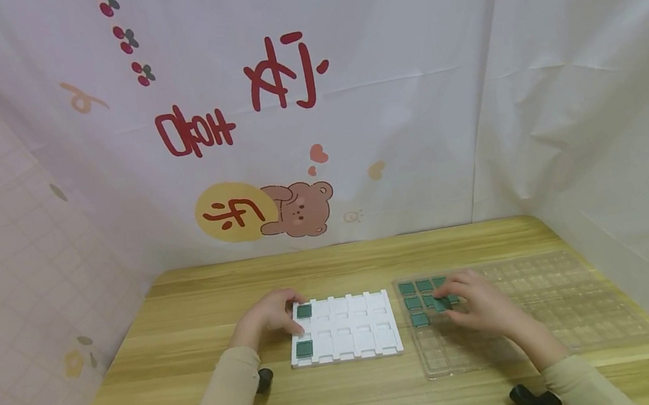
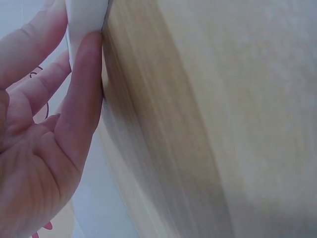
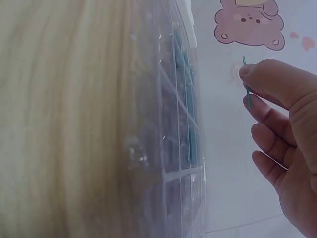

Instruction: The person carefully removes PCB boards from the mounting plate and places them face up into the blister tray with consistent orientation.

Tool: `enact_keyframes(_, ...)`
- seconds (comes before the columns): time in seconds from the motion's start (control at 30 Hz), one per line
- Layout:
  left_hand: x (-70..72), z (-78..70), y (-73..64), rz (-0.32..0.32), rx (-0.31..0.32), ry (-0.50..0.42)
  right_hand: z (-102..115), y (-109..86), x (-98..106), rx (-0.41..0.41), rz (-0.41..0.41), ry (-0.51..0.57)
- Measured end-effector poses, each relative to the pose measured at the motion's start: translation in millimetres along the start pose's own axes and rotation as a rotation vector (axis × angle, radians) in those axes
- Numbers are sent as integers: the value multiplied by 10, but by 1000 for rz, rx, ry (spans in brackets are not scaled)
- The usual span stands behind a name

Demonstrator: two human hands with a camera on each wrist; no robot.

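Note:
My left hand point(image 1: 272, 313) grips the left end of a white tray point(image 1: 342, 327) with rows of shallow pockets. In the left wrist view the fingers point(image 2: 81, 89) lie along the side of the white tray point(image 2: 85, 25). Two green square circuit boards sit in its left column, one at the back point(image 1: 304, 311) and one at the front point(image 1: 304, 349). My right hand point(image 1: 477, 298) pinches another small circuit board point(image 3: 248, 94), seen edge-on in the right wrist view, between thumb and fingertips. It is held above a clear plastic tray point(image 1: 434, 351), apart from it.
Several more green boards point(image 1: 420, 319) lie in the left columns of the clear tray, which stretches far to the right. Black curved objects point(image 1: 534, 401) show by both forearms. A printed white curtain point(image 1: 399, 119) hangs behind the wooden table point(image 1: 337, 403).

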State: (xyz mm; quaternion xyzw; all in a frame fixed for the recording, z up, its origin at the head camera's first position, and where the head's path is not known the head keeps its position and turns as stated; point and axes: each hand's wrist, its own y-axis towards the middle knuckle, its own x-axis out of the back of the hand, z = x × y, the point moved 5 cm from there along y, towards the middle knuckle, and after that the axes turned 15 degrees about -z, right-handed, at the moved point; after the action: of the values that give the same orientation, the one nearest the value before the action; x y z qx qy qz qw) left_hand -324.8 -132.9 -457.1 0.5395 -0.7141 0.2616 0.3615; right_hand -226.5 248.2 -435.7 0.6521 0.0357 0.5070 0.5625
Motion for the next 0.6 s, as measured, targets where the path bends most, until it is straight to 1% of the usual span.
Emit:
enact_keyframes(0.37, -19, 2, 11, -3, -9, 6, -18, -30, -12, -11, 27, -14)
enact_keyframes(0.6, -6, -11, 5, -5, -6, 5, -24, -38, -20, -37, 49, -28)
